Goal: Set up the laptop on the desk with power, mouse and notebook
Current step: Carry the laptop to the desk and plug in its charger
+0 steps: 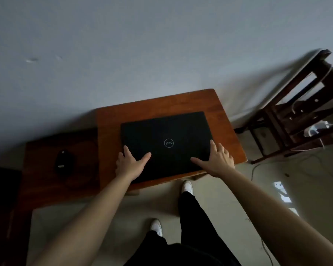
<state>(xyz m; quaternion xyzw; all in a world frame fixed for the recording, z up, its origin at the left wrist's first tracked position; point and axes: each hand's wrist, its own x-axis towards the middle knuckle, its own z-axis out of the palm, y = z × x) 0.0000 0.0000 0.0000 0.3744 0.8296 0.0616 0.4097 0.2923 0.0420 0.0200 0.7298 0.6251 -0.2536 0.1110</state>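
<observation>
Laptop: the black laptop [165,144] lies shut and flat on the orange-brown counter [112,120], its lid logo facing up and reading upside down from here, its near edge close to the counter's near edge.
Left hand: the left hand [132,163] is spread flat at the laptop's near-left corner, thumb lying across the lid, fingers over the left edge — pressing or steadying, not clenched around anything.
Right hand: the right hand [216,160] mirrors it at the near-right corner, open, thumb on the lid and fingers reaching along the right side.
Mouse: a dark mouse [64,163] sits on a darker, lower surface [46,189] just left of the counter, well apart from the laptop.
Power: a white adapter-like object [315,129] rests in the dark wooden rack [296,120] at the far right, with a cable trailing on the floor [277,179]; whether it is the charger I cannot tell.
Notebook: not visible anywhere.
Step in hand: placing or squaring the shut laptop on the counter — an early stage, by my judgement.
Next move: likely letting go and fetching power; the upside-down logo suggests the hinge lies at the near edge, so the laptop may need turning before the lid lifts.
</observation>
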